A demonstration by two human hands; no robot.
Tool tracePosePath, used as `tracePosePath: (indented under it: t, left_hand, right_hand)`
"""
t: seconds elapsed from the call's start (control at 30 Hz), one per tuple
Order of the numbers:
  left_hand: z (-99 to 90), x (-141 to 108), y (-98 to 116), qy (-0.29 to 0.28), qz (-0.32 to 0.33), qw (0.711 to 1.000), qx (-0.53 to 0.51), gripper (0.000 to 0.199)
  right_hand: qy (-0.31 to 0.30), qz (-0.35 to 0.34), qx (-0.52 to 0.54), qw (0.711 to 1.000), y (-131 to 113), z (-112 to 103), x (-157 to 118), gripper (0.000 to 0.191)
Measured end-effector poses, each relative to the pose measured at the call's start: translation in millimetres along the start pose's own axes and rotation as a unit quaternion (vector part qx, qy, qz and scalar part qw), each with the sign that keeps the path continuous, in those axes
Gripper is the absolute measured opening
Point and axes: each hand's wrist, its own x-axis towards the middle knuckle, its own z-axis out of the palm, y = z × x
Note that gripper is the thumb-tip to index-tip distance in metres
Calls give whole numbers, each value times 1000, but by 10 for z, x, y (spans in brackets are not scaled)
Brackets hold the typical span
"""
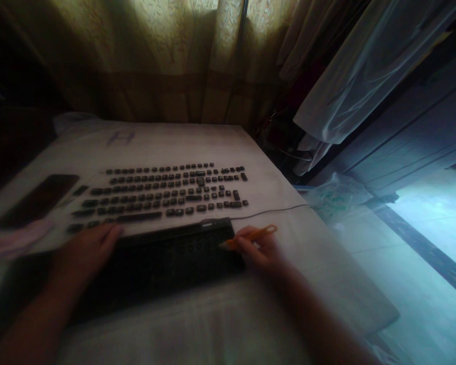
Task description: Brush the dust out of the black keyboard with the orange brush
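Observation:
A black keyboard base (155,263) with its keycaps off lies near the front of the table. My right hand (258,248) is closed round an orange-handled brush (253,235), its tip at the base's right end. My left hand (87,248) rests on the upper left part of the base; its fingers are blurred and partly hidden. Behind the base, loose black keycaps (155,196) lie in several rows, laid out like a keyboard. A long black spacebar (139,216) is in the nearest row.
A dark phone (38,200) and a pink cloth (21,238) lie at the left of the table (182,144). A thin cable (273,210) runs off to the right. A curtain hangs behind; a plastic bag (332,197) is beyond the right edge.

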Motion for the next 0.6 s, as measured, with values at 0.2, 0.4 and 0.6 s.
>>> tracePosePath:
  t: [0.2, 0.4, 0.6]
  left_hand:
    - [44, 25, -25, 14, 0, 1000, 6, 46]
    - [63, 37, -44, 13, 8, 1000, -4, 44]
    - [64, 23, -38, 10, 4, 1000, -4, 44]
  right_hand:
    - [64, -4, 23, 998, -17, -38, 21, 15]
    - [12, -10, -35, 999, 47, -42, -10, 14]
    - [0, 11, 5, 1000, -13, 6, -3, 12]
